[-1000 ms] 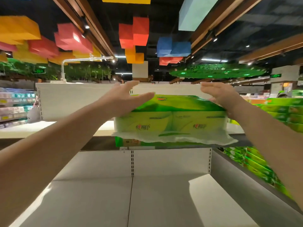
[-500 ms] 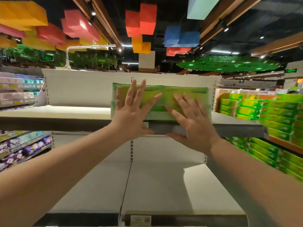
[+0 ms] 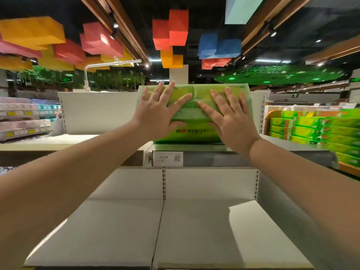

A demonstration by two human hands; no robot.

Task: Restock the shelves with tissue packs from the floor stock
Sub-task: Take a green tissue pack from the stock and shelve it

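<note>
Lower shelf: bare white boards, nearest us.
Left hand: fingers spread flat, pressing the pack's front.
Right hand: likewise flat, gripping nothing.
Tissue pack: on the upper shelf, above the price tag.
Tip: push evenly with both palms, so it slides back square.

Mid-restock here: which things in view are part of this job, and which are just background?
Part of the job:
- green tissue pack, on the top shelf
- left hand and right hand, flat against its front
- lower shelf, nothing on it in view

Background:
- price tag on the shelf edge
- green boxes stacked on the right
- coloured ceiling blocks
</note>
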